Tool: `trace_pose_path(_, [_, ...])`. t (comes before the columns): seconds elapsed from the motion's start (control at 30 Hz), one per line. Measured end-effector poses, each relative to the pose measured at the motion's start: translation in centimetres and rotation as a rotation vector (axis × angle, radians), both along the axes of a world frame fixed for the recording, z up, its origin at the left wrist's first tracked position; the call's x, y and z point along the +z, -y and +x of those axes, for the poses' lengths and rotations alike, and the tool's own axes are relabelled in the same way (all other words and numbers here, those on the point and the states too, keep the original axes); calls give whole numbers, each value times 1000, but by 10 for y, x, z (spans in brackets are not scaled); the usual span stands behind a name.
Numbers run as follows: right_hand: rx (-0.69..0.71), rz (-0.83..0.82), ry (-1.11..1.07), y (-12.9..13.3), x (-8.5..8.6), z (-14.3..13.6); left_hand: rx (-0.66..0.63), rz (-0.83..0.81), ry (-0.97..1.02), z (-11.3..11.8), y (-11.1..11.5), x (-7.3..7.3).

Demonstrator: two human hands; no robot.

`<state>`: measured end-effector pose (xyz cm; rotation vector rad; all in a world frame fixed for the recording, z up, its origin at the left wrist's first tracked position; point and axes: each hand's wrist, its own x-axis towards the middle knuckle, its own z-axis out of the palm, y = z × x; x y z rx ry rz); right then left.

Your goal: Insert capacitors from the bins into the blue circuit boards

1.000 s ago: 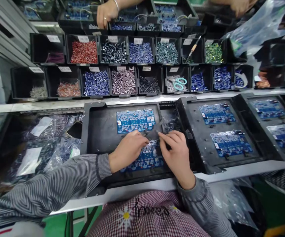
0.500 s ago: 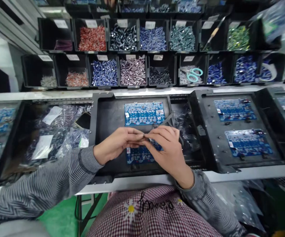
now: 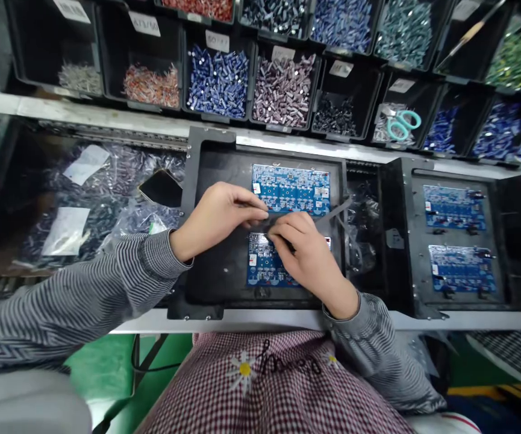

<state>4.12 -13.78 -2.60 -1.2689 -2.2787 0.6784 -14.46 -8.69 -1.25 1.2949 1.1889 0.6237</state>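
Two blue circuit boards lie one above the other in a black tray point(image 3: 224, 271). My left hand point(image 3: 226, 217) is closed in a pinch by the lower left edge of the upper board point(image 3: 290, 187); what its fingertips hold is too small to name. Close beside it, my right hand point(image 3: 303, 250) is over the lower board point(image 3: 264, 271) and hides much of it. Its fingers are pressed together on something I cannot make out. A grey strip point(image 3: 335, 211) sticks out beyond my right hand, over the tray's right side.
Black bins of small parts stand behind, among them blue parts point(image 3: 217, 81) and teal scissors point(image 3: 403, 125). Plastic bags point(image 3: 124, 163) and a dark phone-like object point(image 3: 161, 187) lie left. Another tray point(image 3: 416, 241) with two boards is at the right.
The view has shifted and tilted, bringing the bins closer. My hands were touching at the fingertips; now a small gap separates them, my left hand nearer the upper board.
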Motion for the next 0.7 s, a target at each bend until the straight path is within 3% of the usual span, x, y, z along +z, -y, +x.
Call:
trace_pose_path(0.27, [3, 20, 16, 1, 1, -2, 26, -38, 92, 1, 0, -7])
trace_pose_path(0.53, [31, 125, -39, 1, -5, 1, -28, 9, 17, -1, 0, -4])
trace_pose_path(0.7, [73, 105, -37, -2, -5, 0, -43, -26, 28, -1, 0, -2])
